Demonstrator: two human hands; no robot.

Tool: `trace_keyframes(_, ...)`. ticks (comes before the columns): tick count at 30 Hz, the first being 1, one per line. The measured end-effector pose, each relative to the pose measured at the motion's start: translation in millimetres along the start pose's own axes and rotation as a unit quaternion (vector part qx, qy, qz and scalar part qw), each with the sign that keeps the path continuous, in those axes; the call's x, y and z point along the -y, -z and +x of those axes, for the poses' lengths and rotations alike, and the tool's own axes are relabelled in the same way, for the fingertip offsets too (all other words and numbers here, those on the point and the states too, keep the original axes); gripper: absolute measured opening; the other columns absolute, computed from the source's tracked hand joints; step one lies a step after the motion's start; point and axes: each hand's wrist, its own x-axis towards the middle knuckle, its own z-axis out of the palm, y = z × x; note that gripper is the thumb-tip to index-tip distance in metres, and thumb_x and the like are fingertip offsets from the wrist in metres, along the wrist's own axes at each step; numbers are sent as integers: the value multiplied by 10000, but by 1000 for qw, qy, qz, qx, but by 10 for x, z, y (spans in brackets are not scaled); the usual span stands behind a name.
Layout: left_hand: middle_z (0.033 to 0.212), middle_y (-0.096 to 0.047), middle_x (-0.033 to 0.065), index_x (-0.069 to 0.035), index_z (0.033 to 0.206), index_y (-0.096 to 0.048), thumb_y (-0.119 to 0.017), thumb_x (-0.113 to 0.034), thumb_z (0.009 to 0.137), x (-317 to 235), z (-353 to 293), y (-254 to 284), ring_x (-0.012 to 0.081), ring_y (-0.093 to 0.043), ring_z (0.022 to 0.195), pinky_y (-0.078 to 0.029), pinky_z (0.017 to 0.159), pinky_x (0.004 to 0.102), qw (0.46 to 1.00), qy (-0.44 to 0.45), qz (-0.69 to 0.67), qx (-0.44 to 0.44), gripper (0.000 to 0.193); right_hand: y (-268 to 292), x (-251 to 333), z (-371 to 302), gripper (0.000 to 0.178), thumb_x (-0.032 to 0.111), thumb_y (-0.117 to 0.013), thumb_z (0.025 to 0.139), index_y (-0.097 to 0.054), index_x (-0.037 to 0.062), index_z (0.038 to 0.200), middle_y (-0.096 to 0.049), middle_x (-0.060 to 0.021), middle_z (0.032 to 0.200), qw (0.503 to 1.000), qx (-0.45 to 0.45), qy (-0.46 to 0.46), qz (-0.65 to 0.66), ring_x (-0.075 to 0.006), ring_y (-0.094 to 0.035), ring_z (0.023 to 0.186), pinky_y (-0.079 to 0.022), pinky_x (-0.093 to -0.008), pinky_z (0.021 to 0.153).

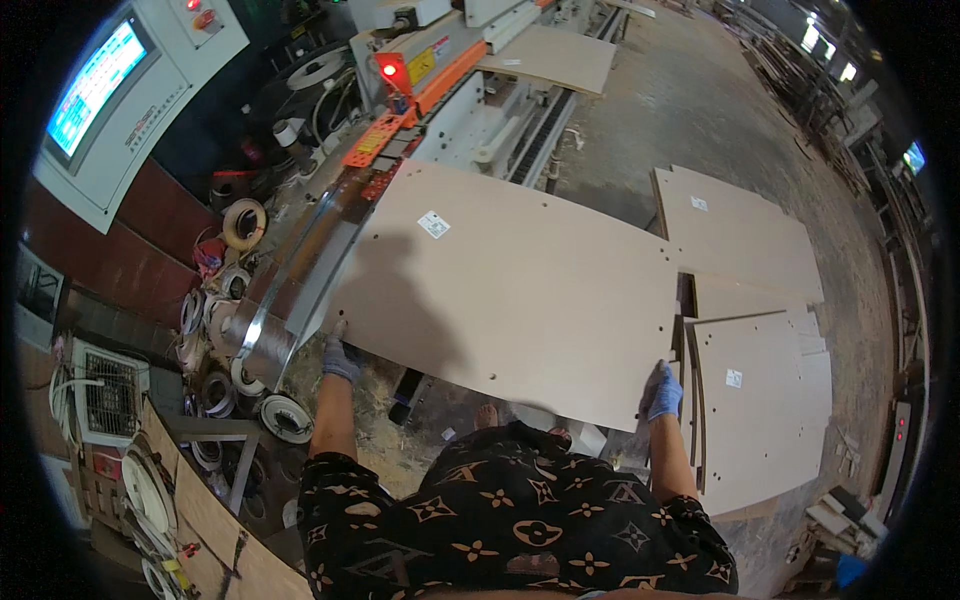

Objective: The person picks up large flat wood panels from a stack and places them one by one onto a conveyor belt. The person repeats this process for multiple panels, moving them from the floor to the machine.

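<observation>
A large beige board point(510, 290) with small drilled holes and a white label spans the space in front of me. My left hand point(341, 358), in a bluish glove, closes on its near left corner, the thumb on top. At the near right corner my right hand point(664, 392), gloved in blue, grips the edge; its fingers are partly hidden below. The board's left edge lies along the metal side of an edge-banding machine point(430, 95) with an orange guard and a lit red lamp. My shadow falls across the board.
Stacked beige boards point(760, 410) stand close on my right, with more boards point(740, 230) beyond. Another board point(555, 58) rests farther along the machine. Rolls of edge banding point(243, 224) clutter the left side, below a control panel with a lit screen point(97, 88). Scraps point(845, 515) lie at lower right.
</observation>
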Motion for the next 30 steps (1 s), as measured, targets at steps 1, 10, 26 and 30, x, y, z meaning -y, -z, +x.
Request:
trace_keyframes(1,1295,-517,111,-73,1330,-469,-668,-241,844,-30,53,85,303,-510,1142,-476,945,459,1000,8,-13,-21,552,-209,-29,-129,414,362,-596,905,-592,16,1133,-642,-112,1096,999,28,-15,-6,-216,-607,972,-464,-336,886)
trace_keyframes(10,1270,-535,128,-86,1332,-459,-670,-271,838,1,568,49,332,-538,1102,-479,931,496,999,-31,7,-3,568,-1412,-448,-1079,397,303,-488,945,-542,44,1240,-582,-108,1266,970,223,-90,28,-243,-504,1187,-311,-371,1057)
trace_keyframes(26,1411,-463,131,-67,1366,-458,-382,-467,948,-49,1354,-1572,334,-451,1262,-340,1071,489,993,42,94,-54,583,-2516,294,-92,255,315,-534,892,-625,102,999,-668,-98,959,979,135,-132,-78,-260,-622,882,-493,-386,764)
trace_keyframes(30,1370,-491,125,-72,1326,-484,-413,-448,943,28,1704,-2155,322,-469,1230,-357,1047,479,986,25,147,-75,541,-2907,894,208,292,341,-576,875,-652,100,1022,-676,-104,995,976,158,-56,-141,-255,-636,914,-505,-396,771)
